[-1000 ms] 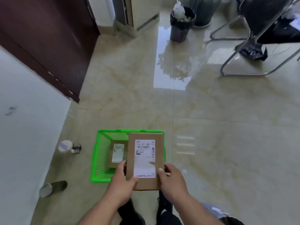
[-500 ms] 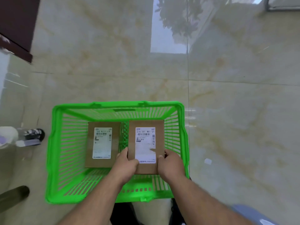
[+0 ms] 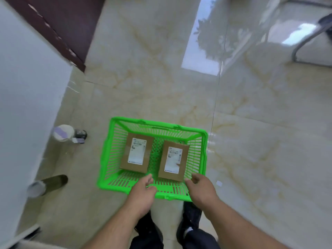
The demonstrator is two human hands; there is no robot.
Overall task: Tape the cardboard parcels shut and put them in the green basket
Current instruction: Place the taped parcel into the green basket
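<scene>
- Two cardboard parcels lie flat in the green basket (image 3: 107, 159), which stands on the tiled floor (image 3: 251, 141); as far as this view shows, the placing step looks done for both.
- The right parcel (image 3: 173, 160) lies just beyond the fingers (image 3: 196, 177) of the right hand (image 3: 202, 188), near the basket's right wall and a little skewed; the fingers are loosely spread and hold nothing.
- The left parcel (image 3: 136, 152) lies beyond the left hand (image 3: 142, 192), somewhat farther from its fingers (image 3: 149, 177), which are relaxed, slightly curled and empty.
- Neither hand touches a parcel; both hover over the basket's near rim.
- A glossy strip across the left parcel looks like tape; whether the right one is taped I cannot tell.
- No untaped parcel shows in view, so what is left of the task cannot be judged from here.
- Each parcel carries a white shipping label with dark print and what seem to be barcodes; the writing is too small and blurred to read, and no brand is legible.
- A roll (image 3: 63, 133) with a purplish patch lies on the floor well left of the left fingers; it may be tape.
</scene>
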